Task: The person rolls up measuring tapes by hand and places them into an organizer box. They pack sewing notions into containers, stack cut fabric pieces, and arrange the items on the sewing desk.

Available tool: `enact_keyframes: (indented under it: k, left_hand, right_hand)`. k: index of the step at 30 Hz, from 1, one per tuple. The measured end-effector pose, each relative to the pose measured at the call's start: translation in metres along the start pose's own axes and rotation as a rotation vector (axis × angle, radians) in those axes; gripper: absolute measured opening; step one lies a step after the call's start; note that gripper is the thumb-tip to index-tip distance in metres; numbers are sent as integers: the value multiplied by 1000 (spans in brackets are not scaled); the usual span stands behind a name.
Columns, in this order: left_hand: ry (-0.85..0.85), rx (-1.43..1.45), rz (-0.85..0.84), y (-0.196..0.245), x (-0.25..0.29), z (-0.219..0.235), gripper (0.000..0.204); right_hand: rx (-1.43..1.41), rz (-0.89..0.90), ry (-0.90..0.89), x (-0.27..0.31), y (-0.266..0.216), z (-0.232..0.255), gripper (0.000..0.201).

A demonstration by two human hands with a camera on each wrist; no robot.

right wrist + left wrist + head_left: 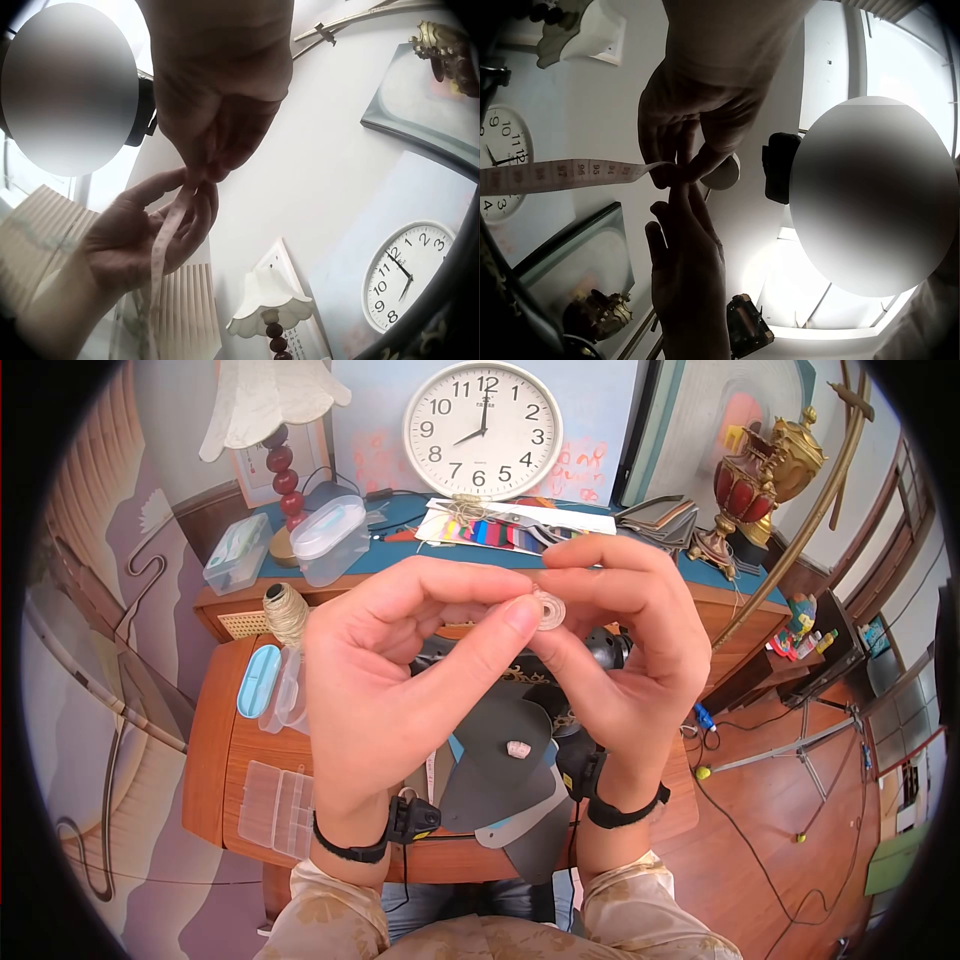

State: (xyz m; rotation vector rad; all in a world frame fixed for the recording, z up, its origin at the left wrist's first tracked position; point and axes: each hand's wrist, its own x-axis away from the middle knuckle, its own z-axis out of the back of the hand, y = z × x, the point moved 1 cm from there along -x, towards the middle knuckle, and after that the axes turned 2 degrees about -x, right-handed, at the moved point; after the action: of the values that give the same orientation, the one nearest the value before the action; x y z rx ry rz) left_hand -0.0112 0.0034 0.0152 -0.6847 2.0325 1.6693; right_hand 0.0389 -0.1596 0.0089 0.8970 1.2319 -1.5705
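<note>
Both hands meet just below the lens — left hand [385,680] and right hand [625,650] pinch a cream, partly rolled measuring tape [548,609] above the wooden surface [215,730]; a loose tail is left — rolling looks unfinished.

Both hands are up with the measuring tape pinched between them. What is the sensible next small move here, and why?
Probably another turn of winding: the right hand pinches a small tape roll, while the left hand holds the tape beside it, and a free numbered length trails out in the left wrist view, not yet wound in.
</note>
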Motion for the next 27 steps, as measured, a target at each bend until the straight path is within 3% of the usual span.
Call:
enact_keyframes:
  k: [2, 6, 8, 10, 12, 16, 20, 27]
  left_hand:
    - [-9, 6, 32, 1, 0, 0, 14]
    - [-7, 13, -17, -5, -1, 3, 15]
    - [0, 18, -32, -6, -1, 3, 15]
    - [-2, 2, -25, -5, -1, 2, 15]
    - [-10, -8, -21, -4, -1, 2, 15]
    - [-5, -29, -47, -5, -1, 3, 16]
    - [32, -5, -27, -3, -1, 3, 15]
    - [-10, -17, -27, -4, -1, 0, 16]
  right_hand:
    - [-55, -83, 69, 0, -1, -4, 33]
    - [-82, -126, 19, -8, -4, -3, 35]
    - [61, 141, -57, -5, 8, 0, 41]
    - [54, 160, -44, -2, 9, 0, 42]
    - [-38, -16, 49, 2, 3, 0, 39]
    - [-35, -87, 43, -6, -7, -3, 38]
    - [77, 106, -45, -4, 5, 2, 42]
    - [-80, -97, 71, -3, -6, -2, 31]
